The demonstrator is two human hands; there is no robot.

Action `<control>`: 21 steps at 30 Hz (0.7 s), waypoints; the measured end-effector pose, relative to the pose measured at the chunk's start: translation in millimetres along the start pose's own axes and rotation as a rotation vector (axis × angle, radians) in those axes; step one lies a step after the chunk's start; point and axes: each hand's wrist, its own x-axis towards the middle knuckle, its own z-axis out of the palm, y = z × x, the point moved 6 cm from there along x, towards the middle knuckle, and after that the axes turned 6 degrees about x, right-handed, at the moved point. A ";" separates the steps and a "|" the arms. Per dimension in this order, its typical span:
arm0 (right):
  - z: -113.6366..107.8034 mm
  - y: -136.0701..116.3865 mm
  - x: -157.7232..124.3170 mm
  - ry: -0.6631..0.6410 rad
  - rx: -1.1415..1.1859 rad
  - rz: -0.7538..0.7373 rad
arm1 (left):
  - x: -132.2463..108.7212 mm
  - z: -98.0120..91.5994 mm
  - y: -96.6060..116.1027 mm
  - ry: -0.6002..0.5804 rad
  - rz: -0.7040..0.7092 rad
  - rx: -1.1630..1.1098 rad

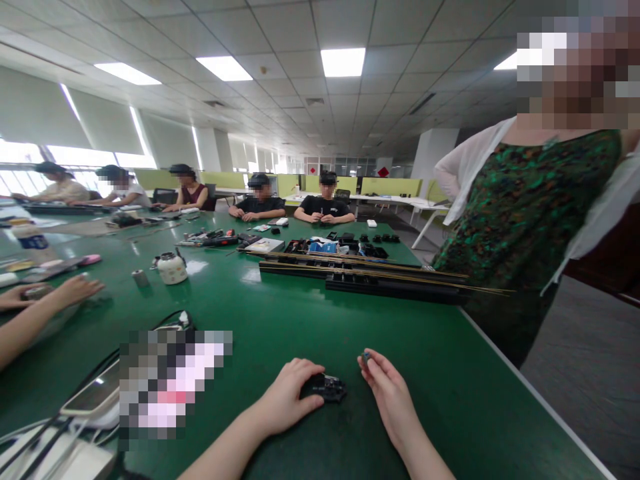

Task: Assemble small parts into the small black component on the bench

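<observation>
My left hand (293,397) is closed round the left end of a small black part (333,388), its thumb and fingers on either side. The part lies low over the green table, and its right end, with small metallic details, shows past my fingertips. To the right, apart from it, my right hand (387,393) pinches a small grey-blue piece (366,359) between thumb and fingertips. That piece is too small to make out further.
Black rails (390,288) with thin brass rods lie across the table (240,333) ahead. A white jar (172,268), a metal cylinder (141,278) and cabled devices (93,393) are at left. Another person's hands work at far left; a person stands at right.
</observation>
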 end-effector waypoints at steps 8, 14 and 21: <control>0.1 -0.3 0.2 0.000 0.002 0.005 | -0.4 -2.3 3.6 0.012 0.010 -0.003; -0.5 -1.0 0.3 0.006 0.006 -0.001 | -0.7 -3.8 5.9 -0.001 0.003 -0.010; -0.9 -0.9 0.2 0.012 0.018 0.001 | -1.1 -3.4 5.9 0.007 0.009 -0.005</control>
